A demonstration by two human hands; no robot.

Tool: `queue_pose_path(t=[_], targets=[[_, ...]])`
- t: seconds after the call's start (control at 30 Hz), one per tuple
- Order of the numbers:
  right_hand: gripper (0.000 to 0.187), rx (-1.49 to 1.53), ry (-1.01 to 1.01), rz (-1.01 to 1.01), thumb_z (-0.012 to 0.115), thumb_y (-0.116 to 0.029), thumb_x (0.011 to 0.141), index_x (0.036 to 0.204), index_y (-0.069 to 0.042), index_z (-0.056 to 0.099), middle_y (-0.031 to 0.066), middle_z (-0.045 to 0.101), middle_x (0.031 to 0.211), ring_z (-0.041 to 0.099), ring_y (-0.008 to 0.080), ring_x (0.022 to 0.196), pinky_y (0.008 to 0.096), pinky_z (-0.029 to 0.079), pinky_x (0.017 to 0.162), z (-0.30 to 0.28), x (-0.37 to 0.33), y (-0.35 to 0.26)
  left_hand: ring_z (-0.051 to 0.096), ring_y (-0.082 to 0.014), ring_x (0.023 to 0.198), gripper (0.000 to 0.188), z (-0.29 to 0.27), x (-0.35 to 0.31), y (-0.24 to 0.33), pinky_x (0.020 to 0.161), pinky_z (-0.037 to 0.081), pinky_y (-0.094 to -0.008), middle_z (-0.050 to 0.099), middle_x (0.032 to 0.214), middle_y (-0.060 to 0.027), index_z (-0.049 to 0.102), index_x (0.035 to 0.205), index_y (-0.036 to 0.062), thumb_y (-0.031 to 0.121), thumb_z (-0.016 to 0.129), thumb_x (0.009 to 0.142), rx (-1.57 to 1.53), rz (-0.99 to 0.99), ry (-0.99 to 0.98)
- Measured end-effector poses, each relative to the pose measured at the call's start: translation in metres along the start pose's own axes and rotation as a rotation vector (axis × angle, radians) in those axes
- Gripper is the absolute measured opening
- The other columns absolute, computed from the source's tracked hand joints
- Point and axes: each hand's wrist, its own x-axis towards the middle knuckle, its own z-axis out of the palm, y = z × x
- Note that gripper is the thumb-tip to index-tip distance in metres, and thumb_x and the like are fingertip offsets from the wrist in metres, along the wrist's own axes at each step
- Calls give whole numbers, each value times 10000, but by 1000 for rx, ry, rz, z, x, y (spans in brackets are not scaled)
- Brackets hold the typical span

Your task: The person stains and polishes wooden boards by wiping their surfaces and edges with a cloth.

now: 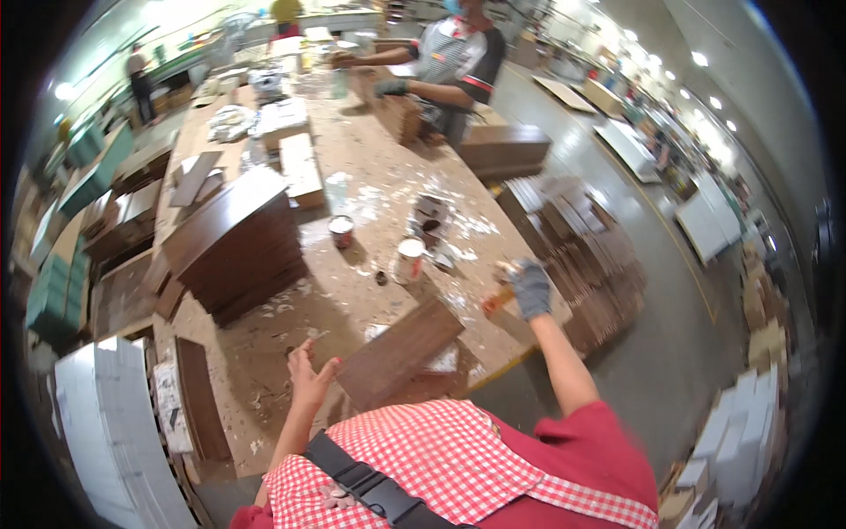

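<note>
A dark brown wooden board [401, 353] lies at a slant on the worktable in front of me. My left hand [308, 375] is bare, its fingers apart, with the thumb at the board's left edge; whether it presses on the board I cannot tell. Out to the right, over the table's edge, my right hand [530, 291] wears a grey glove. Its fingers close round a small orange and tan object [498, 302], too blurred to name. Between the hands and the far side stand a white-labelled can [408, 261] and a smaller dark can [342, 231].
A stack of dark brown panels [238, 238] stands left on the scrap-strewn worktable [352, 304]. Beyond the right edge, more brown panels [582, 256] are piled low. Across the table a person [454, 62] handles brown pieces [397, 119]. White wrapped panels [110, 432] stand at lower left.
</note>
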Motion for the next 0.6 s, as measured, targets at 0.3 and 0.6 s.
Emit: queue_pose_path(t=[0.3,0.6], targets=[[181,848,276,586,493,-228,908,915,-72,584,82,570,850,559,212,804,358,456,723,-16,-57,-6,362,-377,1221,737,10,-25,-38,1025,317,-424,395,1281,-248,399,1318,4,431,670,782,110,-241,-191],[218,-93,52,-121,502,-246,889,993,-80,599,89,598,892,573,205,813,351,470,728,-38,-30,29,396,-379,1214,750,12,-19,-40,1014,344,-394,411,1265,-288,406,1305,-60,424,660,791,21,-282,-199]])
